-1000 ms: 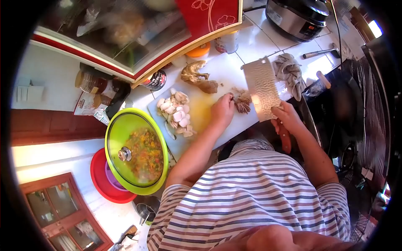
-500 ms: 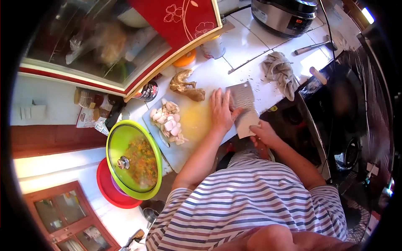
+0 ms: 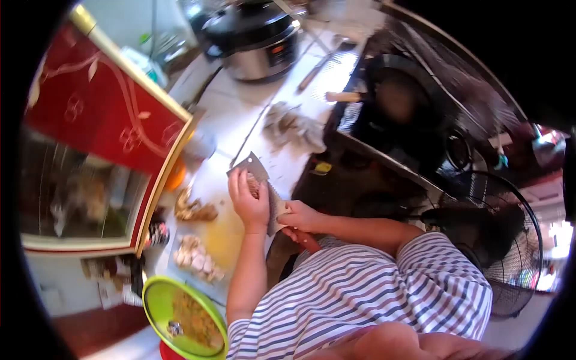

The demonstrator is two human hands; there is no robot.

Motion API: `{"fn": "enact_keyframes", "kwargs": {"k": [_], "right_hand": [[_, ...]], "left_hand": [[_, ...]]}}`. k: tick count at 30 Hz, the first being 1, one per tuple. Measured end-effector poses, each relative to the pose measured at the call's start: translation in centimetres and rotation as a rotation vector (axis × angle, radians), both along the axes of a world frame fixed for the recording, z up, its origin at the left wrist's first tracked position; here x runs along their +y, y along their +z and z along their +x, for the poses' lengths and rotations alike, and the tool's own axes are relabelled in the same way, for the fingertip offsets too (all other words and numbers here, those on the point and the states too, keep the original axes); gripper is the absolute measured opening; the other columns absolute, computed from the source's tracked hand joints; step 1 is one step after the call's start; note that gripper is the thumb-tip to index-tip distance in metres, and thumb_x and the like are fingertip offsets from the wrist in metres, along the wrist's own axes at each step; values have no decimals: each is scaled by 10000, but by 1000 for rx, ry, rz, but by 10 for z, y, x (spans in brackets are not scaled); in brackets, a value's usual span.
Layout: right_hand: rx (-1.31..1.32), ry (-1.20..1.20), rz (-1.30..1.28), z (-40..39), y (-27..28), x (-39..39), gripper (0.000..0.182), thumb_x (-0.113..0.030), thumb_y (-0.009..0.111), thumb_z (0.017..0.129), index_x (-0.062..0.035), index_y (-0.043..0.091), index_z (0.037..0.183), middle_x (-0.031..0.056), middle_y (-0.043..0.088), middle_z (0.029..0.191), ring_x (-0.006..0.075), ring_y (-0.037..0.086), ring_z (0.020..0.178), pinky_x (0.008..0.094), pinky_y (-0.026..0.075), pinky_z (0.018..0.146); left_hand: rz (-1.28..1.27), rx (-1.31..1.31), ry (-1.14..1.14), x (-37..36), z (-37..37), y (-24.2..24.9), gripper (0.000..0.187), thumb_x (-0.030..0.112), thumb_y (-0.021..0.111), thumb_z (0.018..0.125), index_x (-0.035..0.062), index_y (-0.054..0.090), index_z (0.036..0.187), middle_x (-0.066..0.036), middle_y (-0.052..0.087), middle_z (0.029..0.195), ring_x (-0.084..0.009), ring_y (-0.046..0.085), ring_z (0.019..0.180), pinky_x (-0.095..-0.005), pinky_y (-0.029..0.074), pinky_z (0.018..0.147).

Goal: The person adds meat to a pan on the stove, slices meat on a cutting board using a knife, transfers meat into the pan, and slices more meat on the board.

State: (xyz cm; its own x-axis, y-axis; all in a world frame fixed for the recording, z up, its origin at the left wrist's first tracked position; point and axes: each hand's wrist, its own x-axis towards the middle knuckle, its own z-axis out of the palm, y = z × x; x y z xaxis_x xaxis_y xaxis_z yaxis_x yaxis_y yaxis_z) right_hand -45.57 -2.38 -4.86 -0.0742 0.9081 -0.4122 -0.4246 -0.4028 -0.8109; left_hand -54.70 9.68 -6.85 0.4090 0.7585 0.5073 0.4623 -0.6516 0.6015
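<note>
The right hand (image 3: 298, 217) grips the cleaver (image 3: 259, 180) by its reddish handle, while the left hand (image 3: 248, 201) lies flat against the blade's side, fingers spread. The cleaver is tilted above the cutting board (image 3: 225, 237). Sliced pieces (image 3: 195, 259) lie on the board; a green-lidded pot (image 3: 180, 315) sits beside it on the counter (image 3: 288, 159).

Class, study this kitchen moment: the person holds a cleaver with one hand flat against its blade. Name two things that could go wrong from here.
1. The left hand presses against the broad steel cleaver blade that the right hand grips by its reddish handle; a slip could probably cut the fingers.
2. The blade is lifted above the pale cutting board near the counter's front edge, so whatever is carried on it might drop to the floor.
</note>
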Motion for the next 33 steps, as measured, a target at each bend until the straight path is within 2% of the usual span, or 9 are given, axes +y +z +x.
{"fn": "enact_keyframes", "kwargs": {"k": [6, 9, 11, 18, 21, 27, 29, 30, 33], "right_hand": [[-72, -474, 105, 79, 33, -28, 132, -119, 525, 835, -33, 471, 919, 66, 538, 583, 166, 522, 407, 283, 439, 369], [-73, -823, 189, 131, 66, -50, 131, -62, 526, 810, -25, 472, 924, 83, 533, 602, 171, 508, 419, 296, 438, 375], [-131, -991, 203, 173, 74, -59, 148, -109, 518, 819, -65, 458, 947, 66, 521, 588, 162, 496, 406, 299, 435, 348], [-79, -1365, 129, 266, 57, -86, 130, -92, 500, 810, -75, 459, 932, 73, 523, 610, 167, 494, 440, 306, 425, 388], [-69, -1481, 158, 281, 29, -94, 138, -83, 491, 808, -74, 465, 943, 75, 520, 606, 171, 492, 437, 301, 421, 386], [-104, -1666, 125, 282, 3, -123, 107, -68, 489, 807, -61, 469, 912, 74, 509, 578, 174, 485, 403, 295, 418, 363], [-45, -1728, 158, 273, -8, -132, 76, -76, 494, 810, -61, 460, 877, 82, 511, 581, 174, 490, 408, 299, 426, 365], [-31, -1666, 280, 270, -24, -140, 165, -64, 500, 828, -40, 454, 985, 104, 533, 658, 208, 504, 477, 378, 450, 427], [150, -1605, 382, 245, -12, -134, 195, -66, 512, 826, -49, 446, 1009, 104, 527, 648, 211, 500, 473, 380, 447, 426]], "left_hand": [[210, -38, -397, -7, 143, 81, 396, 152, 596, 726, -5, 528, 1083, -220, 502, 1172, -393, 422, 1150, -448, 314, 996], [285, -211, -634, -30, 237, 116, 344, 137, 622, 712, 41, 565, 1038, -176, 528, 1143, -362, 492, 1072, -413, 400, 917], [208, -292, -754, -46, 308, 120, 279, 131, 613, 724, 43, 572, 985, -153, 553, 1070, -348, 541, 953, -386, 456, 817], [-31, -155, -856, -90, 508, 69, 174, 186, 614, 758, 43, 518, 786, -150, 517, 809, -353, 523, 749, -446, 434, 657], [-108, 36, -849, -97, 545, 43, 127, 129, 576, 756, 44, 554, 848, -153, 551, 891, -357, 545, 831, -435, 462, 713], [-147, 213, -851, -92, 596, -10, 301, 269, 599, 817, 75, 573, 1046, -177, 533, 1116, -316, 541, 965, -419, 458, 784], [6, 203, -850, -89, 601, 1, 286, 284, 581, 836, 47, 595, 994, -154, 588, 1056, -310, 573, 910, -427, 468, 768], [-10, 209, -838, -85, 600, 13, 286, 284, 581, 836, 47, 595, 994, -154, 588, 1056, -310, 573, 910, -427, 468, 768], [-422, 89, -1057, -82, 575, 74, 193, 168, 586, 802, -13, 594, 870, -132, 629, 754, -259, 609, 672, -382, 483, 598]]}}
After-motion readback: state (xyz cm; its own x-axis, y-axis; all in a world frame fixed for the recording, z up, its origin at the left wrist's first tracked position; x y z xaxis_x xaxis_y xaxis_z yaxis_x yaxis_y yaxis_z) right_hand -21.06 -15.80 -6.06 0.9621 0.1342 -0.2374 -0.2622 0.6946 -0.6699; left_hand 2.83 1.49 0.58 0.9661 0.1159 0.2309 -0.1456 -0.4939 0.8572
